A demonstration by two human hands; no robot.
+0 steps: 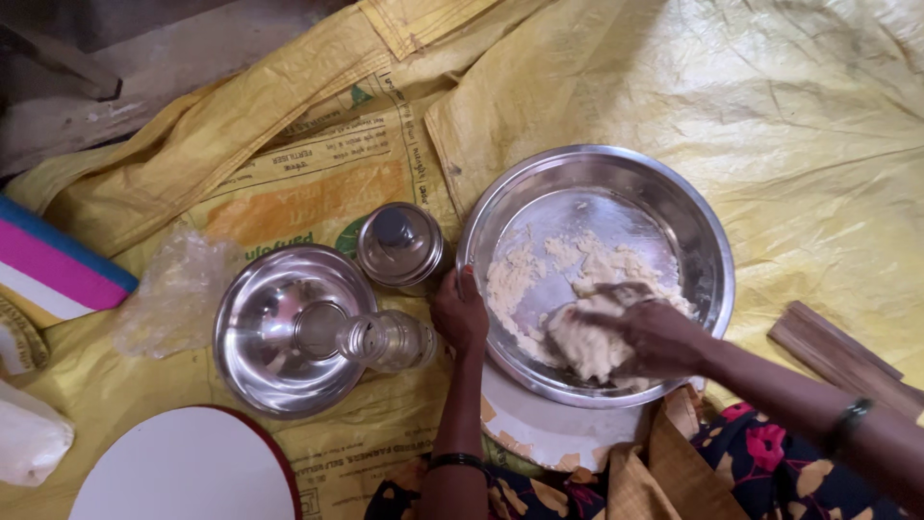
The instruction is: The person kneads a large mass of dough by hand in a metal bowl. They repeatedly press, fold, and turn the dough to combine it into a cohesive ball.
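Kneading step: right hand [647,332] closed in dough [587,342], bowl [707,241] 6 o'clock; left hand [459,313] grips rim at 9. Next move needs steady rim hold, more pressing.

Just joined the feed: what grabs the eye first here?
The large steel bowl at centre right, where the right hand presses into pale dough while the left hand grips its rim. Left of it sit a smaller steel bowl and a clear bottle on yellow sacking.
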